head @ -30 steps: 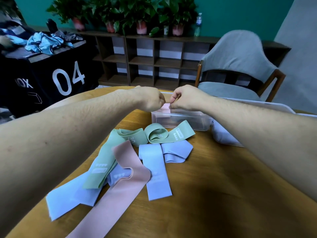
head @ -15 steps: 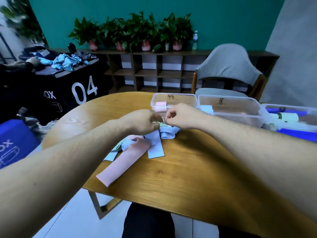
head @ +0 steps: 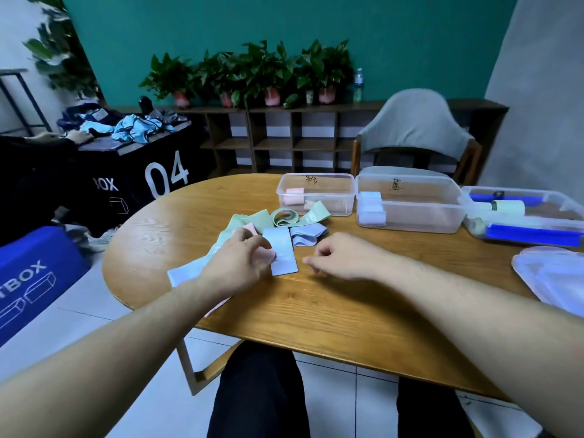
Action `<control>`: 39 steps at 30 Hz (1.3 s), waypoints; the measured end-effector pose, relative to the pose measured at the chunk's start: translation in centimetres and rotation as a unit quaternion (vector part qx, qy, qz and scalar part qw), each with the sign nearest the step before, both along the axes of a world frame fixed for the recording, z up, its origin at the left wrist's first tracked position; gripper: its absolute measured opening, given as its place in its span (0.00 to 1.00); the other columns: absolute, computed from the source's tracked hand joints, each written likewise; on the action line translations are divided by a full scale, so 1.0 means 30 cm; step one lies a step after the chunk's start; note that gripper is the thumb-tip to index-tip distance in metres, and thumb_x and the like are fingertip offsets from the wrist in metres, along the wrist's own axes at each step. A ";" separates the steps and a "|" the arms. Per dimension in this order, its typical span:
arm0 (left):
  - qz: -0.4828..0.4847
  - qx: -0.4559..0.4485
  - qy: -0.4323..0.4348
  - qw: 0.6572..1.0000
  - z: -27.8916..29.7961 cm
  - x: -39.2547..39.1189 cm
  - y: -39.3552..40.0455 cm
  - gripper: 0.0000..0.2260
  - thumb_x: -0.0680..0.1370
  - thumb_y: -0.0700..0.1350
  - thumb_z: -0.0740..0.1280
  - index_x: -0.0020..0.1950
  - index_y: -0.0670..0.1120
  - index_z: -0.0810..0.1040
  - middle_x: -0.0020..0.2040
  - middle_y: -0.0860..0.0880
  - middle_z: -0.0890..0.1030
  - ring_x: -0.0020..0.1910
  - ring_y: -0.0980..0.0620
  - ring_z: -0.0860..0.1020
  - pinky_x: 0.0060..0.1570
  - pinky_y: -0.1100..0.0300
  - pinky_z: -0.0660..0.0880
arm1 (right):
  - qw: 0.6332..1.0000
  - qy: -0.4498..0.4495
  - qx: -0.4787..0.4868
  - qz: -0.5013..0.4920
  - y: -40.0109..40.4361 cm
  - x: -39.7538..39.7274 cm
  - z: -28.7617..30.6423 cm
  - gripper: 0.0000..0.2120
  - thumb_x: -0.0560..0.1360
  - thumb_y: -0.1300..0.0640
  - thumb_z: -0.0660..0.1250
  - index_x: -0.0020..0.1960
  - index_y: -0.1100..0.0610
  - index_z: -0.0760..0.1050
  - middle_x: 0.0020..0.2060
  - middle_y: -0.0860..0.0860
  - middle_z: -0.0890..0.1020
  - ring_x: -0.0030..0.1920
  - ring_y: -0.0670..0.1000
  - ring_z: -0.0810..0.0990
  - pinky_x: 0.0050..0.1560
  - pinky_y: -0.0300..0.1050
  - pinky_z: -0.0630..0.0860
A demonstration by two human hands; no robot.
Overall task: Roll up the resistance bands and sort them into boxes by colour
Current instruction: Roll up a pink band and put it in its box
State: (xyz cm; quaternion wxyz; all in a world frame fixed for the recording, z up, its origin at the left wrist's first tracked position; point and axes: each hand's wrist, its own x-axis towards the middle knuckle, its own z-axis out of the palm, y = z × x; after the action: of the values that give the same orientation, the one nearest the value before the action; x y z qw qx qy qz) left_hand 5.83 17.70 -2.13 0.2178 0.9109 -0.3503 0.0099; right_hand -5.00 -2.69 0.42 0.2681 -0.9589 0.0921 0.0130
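Note:
Loose bands lie piled on the wooden table (head: 331,311): green bands (head: 286,216), pale blue bands (head: 282,252) and a pink band (head: 251,228). My left hand (head: 240,265) lies over the pile, its curled fingertips pinching the pink band's end. My right hand (head: 343,257) hovers just right of the pile, fingers loosely curled and holding nothing. Three clear boxes stand behind. The left box (head: 316,180) holds a pink roll (head: 294,196). The middle box (head: 410,222) holds pale blue rolls (head: 373,210). The right box (head: 565,202) holds a green roll (head: 508,207).
Clear lids (head: 553,276) lie at the table's right edge. A grey chair (head: 414,128) stands behind the boxes. The table's rounded left edge drops to the floor beside a blue case (head: 34,276). My legs are under the near edge.
Both hands drew back from the left box to the loose pile, leaving a pink roll in that box. My left hand now pinches the pink band; my right hand is empty.

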 end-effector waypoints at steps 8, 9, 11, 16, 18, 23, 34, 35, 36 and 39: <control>0.081 0.029 0.006 0.996 -0.065 0.056 -0.043 0.16 0.78 0.57 0.65 0.65 0.56 0.76 0.60 0.48 0.74 0.63 0.44 0.72 0.64 0.52 0.68 | 1.000 0.002 0.009 -0.002 -0.008 0.021 -0.081 0.15 0.78 0.43 0.66 0.43 0.55 0.81 0.38 0.50 0.85 0.37 0.47 0.78 0.44 0.45 0.77; 0.087 0.050 -0.010 0.995 -0.066 0.060 -0.049 0.15 0.78 0.58 0.64 0.64 0.57 0.76 0.59 0.49 0.75 0.63 0.44 0.70 0.63 0.52 0.66 | 1.000 0.001 0.009 -0.001 -0.012 0.022 -0.088 0.15 0.78 0.43 0.66 0.44 0.54 0.81 0.38 0.49 0.85 0.38 0.47 0.79 0.45 0.45 0.77; 0.091 0.060 -0.032 0.994 -0.067 0.064 -0.062 0.13 0.79 0.60 0.63 0.61 0.59 0.77 0.58 0.51 0.76 0.63 0.46 0.68 0.58 0.51 0.62 | 1.000 -0.001 0.006 0.001 -0.020 0.023 -0.094 0.15 0.78 0.43 0.67 0.44 0.54 0.82 0.38 0.49 0.85 0.39 0.47 0.79 0.46 0.44 0.77; 0.060 -0.043 0.005 0.997 -0.071 0.068 -0.075 0.04 0.76 0.53 0.71 0.41 0.60 0.81 0.48 0.58 0.78 0.55 0.53 0.75 0.54 0.51 0.70 | 1.000 0.001 0.022 -0.002 -0.032 0.009 -0.105 0.15 0.77 0.43 0.67 0.44 0.53 0.82 0.38 0.47 0.85 0.38 0.44 0.78 0.45 0.40 0.76; 0.027 -0.083 0.031 0.996 -0.060 0.052 -0.086 0.06 0.75 0.47 0.73 0.39 0.58 0.82 0.46 0.57 0.78 0.52 0.53 0.76 0.54 0.52 0.73 | 1.000 -0.001 0.026 -0.004 -0.043 -0.008 -0.108 0.14 0.77 0.43 0.67 0.43 0.53 0.82 0.37 0.47 0.84 0.37 0.44 0.78 0.45 0.40 0.75; -0.066 -0.129 0.062 0.987 -0.004 -0.049 -0.122 0.07 0.76 0.36 0.69 0.45 0.47 0.85 0.48 0.54 0.80 0.48 0.57 0.79 0.50 0.67 0.73 | 0.998 -0.018 0.052 -0.009 -0.058 -0.057 -0.106 0.08 0.77 0.47 0.68 0.42 0.48 0.80 0.36 0.46 0.84 0.33 0.41 0.75 0.41 0.40 0.73; -0.054 -0.252 0.230 0.938 0.106 -0.248 -0.223 0.12 0.77 0.36 0.69 0.52 0.54 0.82 0.52 0.56 0.82 0.43 0.61 0.77 0.41 0.73 0.72 | 0.978 -0.018 0.182 -0.098 -0.076 -0.208 -0.045 0.18 0.83 0.50 0.53 0.48 0.52 0.81 0.37 0.52 0.84 0.32 0.49 0.74 0.36 0.44 0.71; -0.054 -0.272 0.252 0.927 0.110 -0.270 -0.233 0.13 0.77 0.36 0.69 0.52 0.54 0.83 0.53 0.54 0.82 0.43 0.58 0.78 0.43 0.69 0.74 | 0.974 -0.019 0.194 -0.116 -0.081 -0.225 -0.039 0.22 0.82 0.44 0.51 0.49 0.54 0.81 0.38 0.54 0.85 0.31 0.49 0.74 0.33 0.43 0.69; -0.056 -0.290 0.277 0.914 0.114 -0.289 -0.242 0.13 0.76 0.35 0.70 0.51 0.54 0.82 0.54 0.51 0.82 0.44 0.55 0.78 0.46 0.64 0.76 | 0.970 -0.021 0.202 -0.131 -0.088 -0.237 -0.036 0.29 0.80 0.36 0.50 0.49 0.56 0.82 0.39 0.55 0.85 0.32 0.50 0.74 0.32 0.42 0.70; -0.080 -0.318 0.336 0.883 0.130 -0.356 -0.268 0.17 0.75 0.31 0.68 0.52 0.53 0.81 0.50 0.51 0.81 0.43 0.53 0.79 0.48 0.57 0.77 | 0.953 -0.024 0.246 -0.177 -0.111 -0.278 -0.027 0.39 0.74 0.25 0.50 0.50 0.57 0.82 0.36 0.54 0.83 0.34 0.52 0.78 0.34 0.45 0.72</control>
State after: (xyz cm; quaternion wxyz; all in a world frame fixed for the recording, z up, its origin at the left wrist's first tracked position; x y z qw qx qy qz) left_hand -4.86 9.65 1.76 0.6004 0.7102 -0.3063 -0.2033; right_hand -13.33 -6.03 -0.40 0.4956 -0.8317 0.2476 -0.0353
